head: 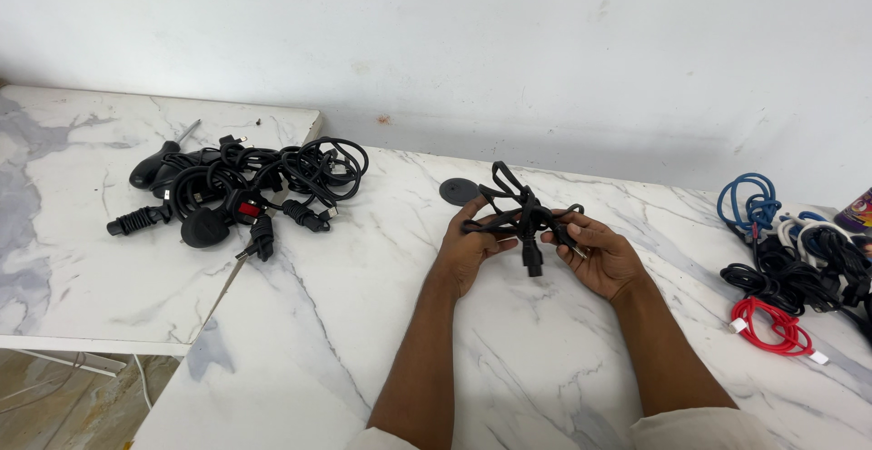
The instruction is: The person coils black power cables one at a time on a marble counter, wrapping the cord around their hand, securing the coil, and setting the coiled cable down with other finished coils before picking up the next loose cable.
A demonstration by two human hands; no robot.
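Black power cord bundle (520,214) | held between both hands above marble table (545,359) | left hand (470,248) gripping left loops | right hand (599,257) pinching right end

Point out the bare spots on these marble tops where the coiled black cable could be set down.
Free: the near stretch of the marble table left of the left hand, the patch between the two forearms, and the left table's near part, below the tangled black cable pile. Crowded: that pile, and the right edge, where blue, black and red cables bunch. Both hands hold the black cable bundle.
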